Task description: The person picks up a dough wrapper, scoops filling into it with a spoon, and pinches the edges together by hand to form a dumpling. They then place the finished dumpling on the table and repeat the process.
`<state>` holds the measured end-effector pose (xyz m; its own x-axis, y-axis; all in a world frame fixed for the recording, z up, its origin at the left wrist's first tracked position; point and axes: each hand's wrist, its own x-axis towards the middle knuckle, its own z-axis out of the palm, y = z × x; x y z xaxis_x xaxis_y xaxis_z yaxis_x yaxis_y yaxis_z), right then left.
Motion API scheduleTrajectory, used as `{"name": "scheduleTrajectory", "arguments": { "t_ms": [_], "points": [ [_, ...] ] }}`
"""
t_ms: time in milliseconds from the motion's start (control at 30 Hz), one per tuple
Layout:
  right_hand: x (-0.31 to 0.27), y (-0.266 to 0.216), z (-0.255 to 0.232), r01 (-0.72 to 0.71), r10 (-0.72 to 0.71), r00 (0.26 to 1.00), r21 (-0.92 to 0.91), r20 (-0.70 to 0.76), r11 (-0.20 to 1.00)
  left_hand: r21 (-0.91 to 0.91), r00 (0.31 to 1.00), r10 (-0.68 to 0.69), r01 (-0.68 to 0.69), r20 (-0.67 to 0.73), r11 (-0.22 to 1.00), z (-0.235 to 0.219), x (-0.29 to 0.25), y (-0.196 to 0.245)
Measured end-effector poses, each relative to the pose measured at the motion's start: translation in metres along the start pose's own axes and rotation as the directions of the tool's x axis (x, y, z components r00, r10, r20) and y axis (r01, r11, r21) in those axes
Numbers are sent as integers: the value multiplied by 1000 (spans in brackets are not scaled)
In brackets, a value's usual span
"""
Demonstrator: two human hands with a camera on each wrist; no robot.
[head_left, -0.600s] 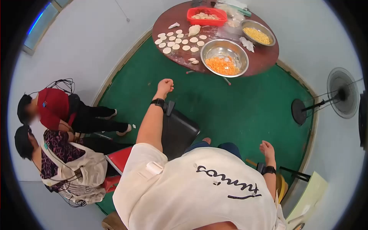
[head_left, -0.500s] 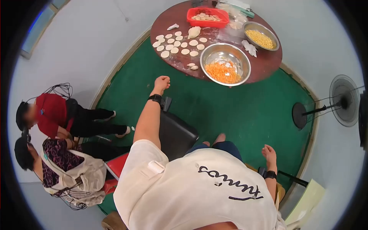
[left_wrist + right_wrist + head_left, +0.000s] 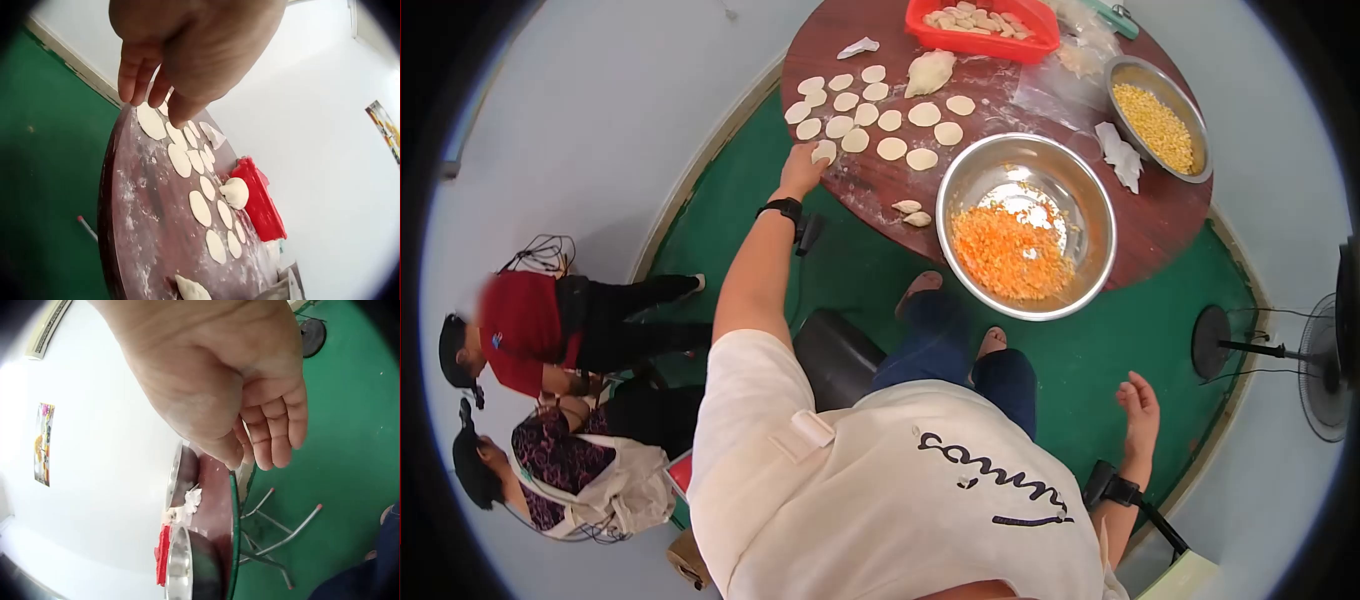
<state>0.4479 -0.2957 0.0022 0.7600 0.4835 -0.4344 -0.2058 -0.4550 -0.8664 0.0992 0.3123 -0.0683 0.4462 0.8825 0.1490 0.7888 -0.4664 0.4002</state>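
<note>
My left hand is at the table's near left edge, its fingertips by the lower-left dough round. In the left wrist view the fingers of the left hand point down, rather straight, at a flat round; whether they touch it I cannot tell. Several more pale rounds lie around it on the floured table. My right hand hangs away from the table, holding nothing. Its loosely bent fingers show in the right wrist view, where the right hand has an empty palm.
A steel bowl of orange bits, a bowl of yellow bits, a dough lump, two folded pieces and a red tray stand on the table. Two people are at left, a fan at right.
The table and bowls appear nearer and larger. My left hand has moved from beside the table to the dough rounds at its edge; my right hand sits slightly further right and lower.
</note>
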Motion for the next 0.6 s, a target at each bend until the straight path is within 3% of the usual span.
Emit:
{"name": "scheduleTrajectory", "arguments": {
  "t_ms": [33, 67, 100, 167, 200, 233, 267, 367, 500, 567, 600],
  "points": [
    [5, -11, 14, -8, 8, 1000, 6, -12, 1000, 58, 995, 95, -93, -32, 994, 3, 11, -4],
    [8, -23, 27, 44, -44, 999, 33, -15, 998, 119, 994, 93, -100, 65, 988, 8, 25, -16],
    [10, -29, 35, 100, -98, 994, 59, -40, 993, 92, 977, 189, -197, 94, 976, 16, 35, -35],
    [18, -26, 51, 123, -119, 991, 72, -58, 990, 58, 977, 197, -202, 85, 978, 13, 37, -33],
    [17, -22, 59, 167, -167, 986, 87, -8, 982, 75, 976, 128, -144, 178, 987, 5, 37, -26],
    [22, -19, 70, 223, -229, 972, 109, 46, 969, 59, 975, 137, -150, 177, 987, 4, 38, -33],
    [26, -18, 81, 228, -230, 973, 118, 10, 967, -28, 983, 148, -145, 112, 989, 14, 45, -54],
    [15, -4, 111, 308, -306, 951, 48, -42, 950, -200, 978, 145, -113, 153, 973, 8, 43, -37],
    [-13, 25, 169, 429, -420, 887, 3, -191, 903, -253, 952, 217, -160, 215, 954, 18, 51, -48],
    [-33, 27, 208, 477, -459, 859, 28, -225, 879, -443, 950, 302, -237, 83, 865, 7, 47, -49],
    [-39, 25, 223, 522, -491, 841, 101, -228, 847, -638, 943, 324, -204, 76, 743, 4, 37, -43]
  ]
}}
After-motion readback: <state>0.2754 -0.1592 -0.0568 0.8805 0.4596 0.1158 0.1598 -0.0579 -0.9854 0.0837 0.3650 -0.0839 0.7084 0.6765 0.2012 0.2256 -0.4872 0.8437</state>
